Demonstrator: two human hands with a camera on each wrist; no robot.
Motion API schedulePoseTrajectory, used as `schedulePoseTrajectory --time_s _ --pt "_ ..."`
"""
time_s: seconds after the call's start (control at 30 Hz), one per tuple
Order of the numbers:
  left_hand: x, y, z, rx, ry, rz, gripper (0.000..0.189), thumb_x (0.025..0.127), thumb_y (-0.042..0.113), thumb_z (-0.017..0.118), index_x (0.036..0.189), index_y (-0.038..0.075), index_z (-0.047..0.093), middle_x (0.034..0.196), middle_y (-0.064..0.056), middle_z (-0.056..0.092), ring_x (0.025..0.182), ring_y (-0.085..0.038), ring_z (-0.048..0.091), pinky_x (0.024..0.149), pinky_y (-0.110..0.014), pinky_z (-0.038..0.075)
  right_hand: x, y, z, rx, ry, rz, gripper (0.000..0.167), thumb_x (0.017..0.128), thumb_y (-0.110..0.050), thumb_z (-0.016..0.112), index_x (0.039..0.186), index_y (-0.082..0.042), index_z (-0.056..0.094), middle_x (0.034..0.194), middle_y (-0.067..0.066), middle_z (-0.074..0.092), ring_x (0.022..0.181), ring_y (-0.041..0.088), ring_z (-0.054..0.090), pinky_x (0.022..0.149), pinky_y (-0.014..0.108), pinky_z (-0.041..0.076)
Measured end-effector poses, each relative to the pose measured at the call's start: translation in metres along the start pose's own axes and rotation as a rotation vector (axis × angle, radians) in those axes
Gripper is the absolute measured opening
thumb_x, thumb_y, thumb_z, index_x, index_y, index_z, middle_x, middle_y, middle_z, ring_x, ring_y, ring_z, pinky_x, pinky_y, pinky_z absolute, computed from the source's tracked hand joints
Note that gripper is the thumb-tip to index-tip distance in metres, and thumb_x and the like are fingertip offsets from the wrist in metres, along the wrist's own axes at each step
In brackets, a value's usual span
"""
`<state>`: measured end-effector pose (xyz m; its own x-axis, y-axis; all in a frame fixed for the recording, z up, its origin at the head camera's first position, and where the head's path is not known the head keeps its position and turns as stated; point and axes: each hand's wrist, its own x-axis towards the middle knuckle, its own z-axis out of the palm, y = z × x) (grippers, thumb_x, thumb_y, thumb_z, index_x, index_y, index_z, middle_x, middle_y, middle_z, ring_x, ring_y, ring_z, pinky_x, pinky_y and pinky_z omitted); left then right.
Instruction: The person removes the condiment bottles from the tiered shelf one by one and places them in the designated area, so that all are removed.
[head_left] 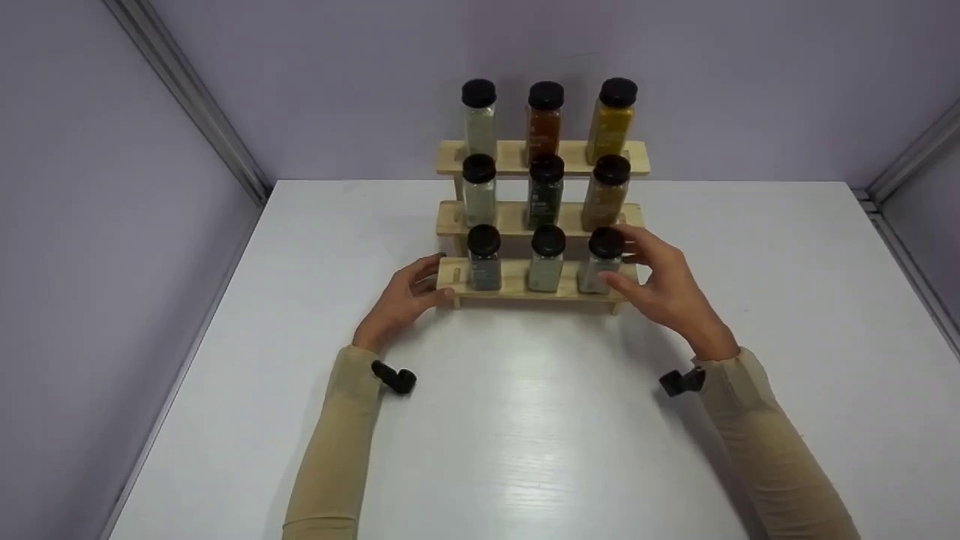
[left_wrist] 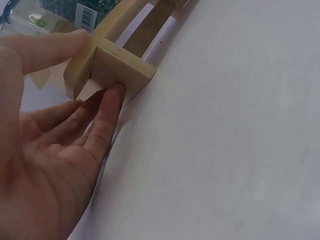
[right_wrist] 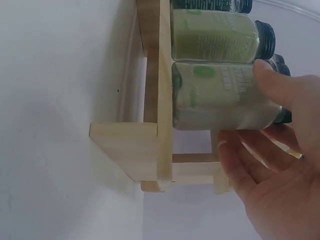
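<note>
A three-tier wooden spice rack (head_left: 515, 279) stands at the back of the table, with glass spice jars on every tier. My left hand (head_left: 401, 300) grips the left end of the bottom tier. In the left wrist view the thumb lies on the plank's edge and a fingertip touches the rack's leg (left_wrist: 122, 70). My right hand (head_left: 664, 285) holds the bottom tier's rightmost jar (head_left: 596, 274), pale with a black lid, thumb in front and fingers behind. That jar (right_wrist: 215, 97) stands upright on the plank, close beside a greenish jar (right_wrist: 215, 37).
Above are jars with red-brown (head_left: 543, 133), yellow (head_left: 611, 129) and dark green (head_left: 544, 201) contents. The white table (head_left: 480, 420) stretches in front of the rack. A pale wall (head_left: 337, 90) stands behind, and metal frame strips run up the corners.
</note>
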<state>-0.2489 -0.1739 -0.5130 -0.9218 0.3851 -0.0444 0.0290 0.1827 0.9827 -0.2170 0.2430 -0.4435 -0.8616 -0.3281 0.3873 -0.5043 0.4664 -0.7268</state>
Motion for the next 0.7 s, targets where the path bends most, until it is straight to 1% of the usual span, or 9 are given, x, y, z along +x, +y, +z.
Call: schedulePoseTrajectory --time_s 0.1,0.17,0.23,0.3,0.4,0.53,0.7 --pt "-0.001 -0.003 0.000 -0.052 0.023 -0.012 0.073 0.101 0.018 0.076 0.164 0.008 0.040 0.162 -0.017 0.048 0.149 -0.035 0.050 0.121 -0.045 0.048 0.000 0.002 0.002 0.011 -0.015 0.011 0.063 0.099 -0.007 0.078 0.156 -0.012 0.054 0.145 0.009 0.066 0.130 0.028 0.065 0.107 0.038 0.057" --pt "-0.001 -0.005 0.000 -0.075 0.035 -0.017 0.071 0.101 0.018 0.076 0.163 0.008 0.044 0.160 -0.016 0.050 0.148 -0.035 0.050 0.119 -0.044 0.049 -0.001 0.003 0.002 0.018 -0.019 0.023 0.062 0.098 -0.007 0.078 0.156 -0.012 0.054 0.144 0.008 0.067 0.128 0.025 0.066 0.106 0.030 0.057" --pt "-0.001 -0.006 0.000 -0.101 0.040 -0.025 0.068 0.101 0.019 0.076 0.161 0.008 0.046 0.158 -0.016 0.051 0.148 -0.034 0.051 0.116 -0.041 0.052 -0.002 0.004 0.002 0.022 -0.014 0.034 0.062 0.098 -0.006 0.079 0.155 -0.013 0.055 0.142 0.008 0.068 0.126 0.020 0.067 0.105 0.022 0.056" --pt "0.000 -0.006 0.001 -0.130 0.045 -0.043 0.066 0.102 0.019 0.076 0.160 0.008 0.048 0.157 -0.016 0.052 0.145 -0.033 0.053 0.111 -0.038 0.055 -0.003 0.005 0.001 0.032 -0.007 0.037 0.061 0.097 -0.005 0.079 0.153 -0.012 0.057 0.141 0.007 0.069 0.124 0.014 0.067 0.104 0.017 0.055" --pt "0.000 -0.005 0.002 -0.160 0.064 -0.067 0.064 0.102 0.017 0.075 0.159 0.006 0.049 0.155 -0.017 0.054 0.141 -0.032 0.057 0.106 -0.034 0.058 -0.002 0.005 -0.001 0.045 -0.007 0.026 0.058 0.097 -0.005 0.079 0.151 -0.011 0.059 0.141 0.008 0.070 0.123 0.007 0.067 0.103 0.015 0.055" --pt "0.001 -0.003 0.003 -0.170 0.072 -0.084 0.063 0.102 0.014 0.074 0.159 0.004 0.049 0.153 -0.019 0.055 0.137 -0.031 0.060 0.106 -0.033 0.059 -0.003 0.004 -0.004 0.050 -0.010 0.019 0.056 0.097 -0.005 0.079 0.150 -0.011 0.062 0.139 0.010 0.071 0.121 0.007 0.068 0.101 0.015 0.056" --pt "0.000 -0.004 0.002 -0.159 0.073 -0.087 0.063 0.102 0.014 0.074 0.159 0.004 0.048 0.154 -0.018 0.055 0.136 -0.030 0.060 0.105 -0.032 0.059 -0.004 -0.001 -0.012 0.040 -0.004 0.065 0.057 0.097 -0.005 0.079 0.150 -0.011 0.062 0.137 0.010 0.072 0.119 0.002 0.068 0.101 0.015 0.056"
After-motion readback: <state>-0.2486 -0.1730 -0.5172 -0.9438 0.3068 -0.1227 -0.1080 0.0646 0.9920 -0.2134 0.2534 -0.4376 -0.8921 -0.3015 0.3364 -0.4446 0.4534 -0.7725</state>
